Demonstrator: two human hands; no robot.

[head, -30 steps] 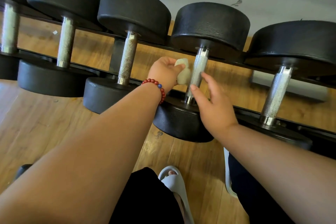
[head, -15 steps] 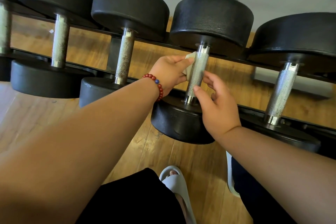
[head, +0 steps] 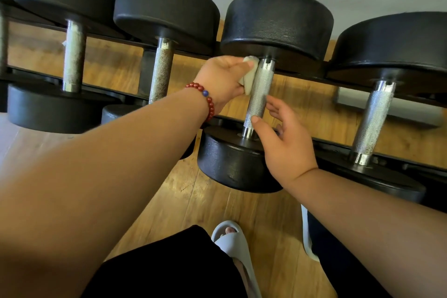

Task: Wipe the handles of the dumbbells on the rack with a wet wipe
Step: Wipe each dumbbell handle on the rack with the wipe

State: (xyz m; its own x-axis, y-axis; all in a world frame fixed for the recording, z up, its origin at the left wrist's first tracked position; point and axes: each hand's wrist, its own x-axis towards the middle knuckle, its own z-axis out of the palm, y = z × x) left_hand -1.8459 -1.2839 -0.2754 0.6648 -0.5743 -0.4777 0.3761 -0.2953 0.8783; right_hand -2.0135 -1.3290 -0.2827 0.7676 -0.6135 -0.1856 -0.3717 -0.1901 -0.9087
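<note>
Since a second ago my left grip point(head: 223, 80) is higher: it now pinches the wipe point(head: 249, 77) against the top of the handle point(head: 260, 94), just under the far weight point(head: 278, 22). My right grip point(head: 287, 145) is wide and loose, touching the handle low down.

black dumbbells point(head: 275, 19), knurled silver handles point(head: 258, 94)

Bright, soft, even light, with no hard shadows. The wooden floor point(head: 205, 201) glows warm at 6 o'clock. Small glints sit on the knurled steel handle point(head: 258, 94) at centre. Wide-angle distortion bows the rack point(head: 326, 144) toward 9 and 3 o'clock. The forearm point(head: 96, 189) at 8 o'clock is soft and out of focus.
</note>
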